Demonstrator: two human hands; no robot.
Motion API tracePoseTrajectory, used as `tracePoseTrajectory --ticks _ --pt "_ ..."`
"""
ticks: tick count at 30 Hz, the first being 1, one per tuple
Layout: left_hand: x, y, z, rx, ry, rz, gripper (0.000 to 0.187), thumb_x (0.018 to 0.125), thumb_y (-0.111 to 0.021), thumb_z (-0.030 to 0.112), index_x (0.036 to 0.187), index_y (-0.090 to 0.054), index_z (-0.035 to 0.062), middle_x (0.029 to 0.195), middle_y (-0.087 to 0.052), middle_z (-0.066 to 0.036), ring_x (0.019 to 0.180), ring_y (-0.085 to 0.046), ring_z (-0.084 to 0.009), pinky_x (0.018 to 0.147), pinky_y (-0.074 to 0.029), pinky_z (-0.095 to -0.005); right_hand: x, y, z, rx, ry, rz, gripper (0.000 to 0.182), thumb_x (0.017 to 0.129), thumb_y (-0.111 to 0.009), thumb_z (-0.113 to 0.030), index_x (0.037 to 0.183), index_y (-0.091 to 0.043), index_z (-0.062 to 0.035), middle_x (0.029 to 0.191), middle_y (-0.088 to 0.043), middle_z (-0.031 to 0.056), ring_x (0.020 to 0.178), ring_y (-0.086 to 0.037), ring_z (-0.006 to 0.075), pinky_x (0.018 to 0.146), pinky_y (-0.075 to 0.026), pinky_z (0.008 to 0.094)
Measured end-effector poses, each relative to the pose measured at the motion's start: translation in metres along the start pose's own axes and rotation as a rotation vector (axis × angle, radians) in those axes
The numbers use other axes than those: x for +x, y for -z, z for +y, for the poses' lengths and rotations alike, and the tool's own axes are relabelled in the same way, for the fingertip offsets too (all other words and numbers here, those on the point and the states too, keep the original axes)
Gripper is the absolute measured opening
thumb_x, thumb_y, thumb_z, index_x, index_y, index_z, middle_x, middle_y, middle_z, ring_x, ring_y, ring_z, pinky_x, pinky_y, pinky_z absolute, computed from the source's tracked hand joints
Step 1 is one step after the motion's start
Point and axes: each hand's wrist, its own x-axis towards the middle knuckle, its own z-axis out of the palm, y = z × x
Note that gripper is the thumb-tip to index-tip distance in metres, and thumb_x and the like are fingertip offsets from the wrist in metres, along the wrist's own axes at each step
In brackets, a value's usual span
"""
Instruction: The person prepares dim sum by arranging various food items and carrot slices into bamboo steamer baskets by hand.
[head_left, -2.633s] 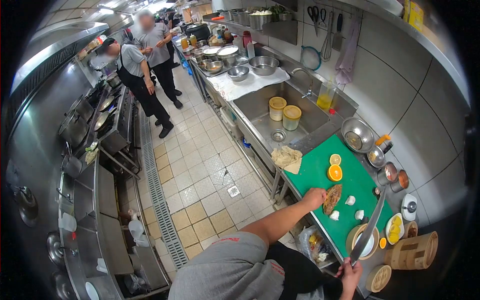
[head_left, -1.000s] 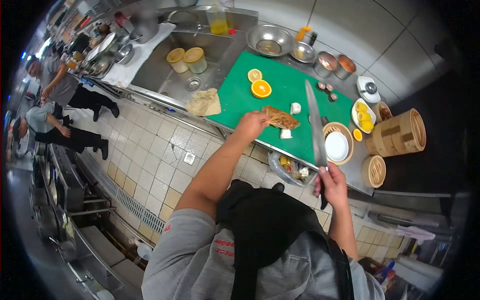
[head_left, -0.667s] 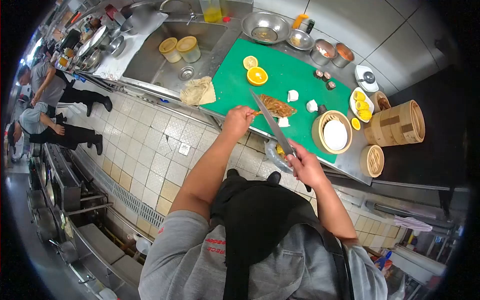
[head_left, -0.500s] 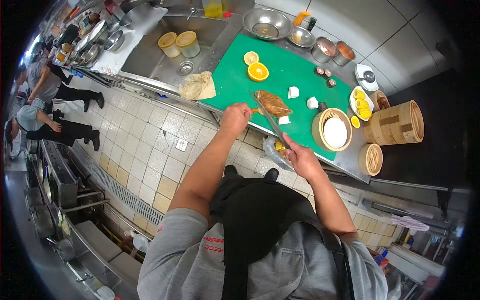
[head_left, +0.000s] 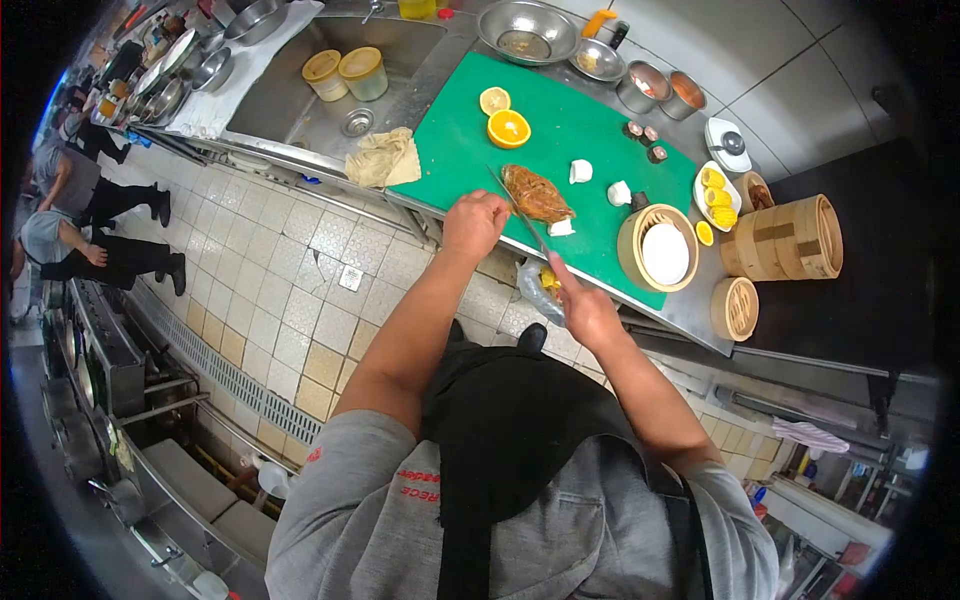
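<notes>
My right hand (head_left: 590,312) grips the handle of a long knife (head_left: 527,226), its blade slanting up and left across the green cutting board (head_left: 575,120). Beside the blade lies a browned piece of roast meat (head_left: 539,194), which looks like poultry. My left hand (head_left: 475,223) is just left of the knife at the board's front edge. Its fingers are curled closed, and what they hold, if anything, is hidden. A small white piece (head_left: 562,228) touches the meat's lower right end. Farther back lie two orange halves (head_left: 509,129).
A bamboo steamer (head_left: 631,243) holding a white disc stands at the board's right, near stacked steamers (head_left: 783,243). Metal bowls (head_left: 528,32) line the wall. Left are a cloth (head_left: 383,160) and a sink (head_left: 285,110) with two tubs. Other people (head_left: 95,240) stand far left.
My left hand has drawn close beside the blade, and the orange-brown bit seen at its fingers no longer shows. The meat now shows a rougher surface. The whole view has shifted slightly.
</notes>
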Motion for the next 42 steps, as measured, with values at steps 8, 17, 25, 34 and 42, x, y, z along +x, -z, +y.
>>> tracePoseTrajectory --ticks 8,17,25,34,42 --pt "-0.001 -0.001 -0.007 -0.02 -0.022 0.033 0.007 0.076 -0.073 0.013 0.08 -0.068 0.009 0.084 -0.067 -0.01 0.076 -0.065 -0.0304 0.067 -0.053 -0.0413 -0.023 0.0 0.016 -0.05 0.04 0.01 0.061 0.092 -0.055 -0.009 0.149 -0.035 -0.0159 0.079 -0.063 0.0269 0.069 -0.063 0.0429 0.064 -0.05 0.0506" --pt "-0.02 0.01 -0.036 -0.238 0.132 0.19 0.011 0.081 -0.072 0.011 0.089 -0.067 0.006 0.082 -0.066 -0.007 0.072 -0.065 -0.0192 0.066 -0.053 -0.0312 -0.066 0.019 0.023 0.039 -0.004 0.002 0.061 0.093 -0.055 -0.01 0.149 -0.035 -0.0231 0.074 -0.06 0.0273 0.068 -0.061 0.0444 0.063 -0.048 0.0507" --pt "-0.178 -0.017 -0.169 -0.596 0.856 0.284 0.014 0.088 -0.071 0.015 0.09 -0.064 0.0028 0.075 -0.062 -0.002 0.061 -0.055 -0.0088 0.054 -0.044 -0.0226 -0.077 0.042 0.034 0.078 0.0 -0.027 0.064 0.09 -0.059 -0.011 0.148 -0.037 -0.0272 0.077 -0.063 0.0243 0.069 -0.063 0.0419 0.065 -0.051 0.0504" --pt "-0.101 -0.055 0.002 -0.905 0.717 -0.493 0.031 0.088 -0.068 0.012 0.117 -0.062 0.0039 0.084 -0.066 -0.004 0.066 -0.061 -0.0109 0.057 -0.051 -0.0241 -0.089 0.102 0.052 0.202 0.004 -0.053 0.05 0.09 -0.062 -0.013 0.139 -0.051 -0.0214 0.093 -0.066 0.0232 0.075 -0.064 0.0397 0.069 -0.052 0.0466" --pt "-0.009 -0.014 0.042 -0.929 0.718 -0.089 0.06 0.085 -0.075 0.014 0.133 -0.042 -0.0012 0.096 -0.065 -0.009 0.075 -0.066 -0.0155 0.065 -0.056 -0.0251 -0.2 0.117 0.14 0.543 -0.544 0.334 0.043 0.093 -0.061 -0.006 0.134 -0.057 -0.0116 0.093 -0.067 0.0148 0.077 -0.062 0.022 0.074 -0.049 0.0326"
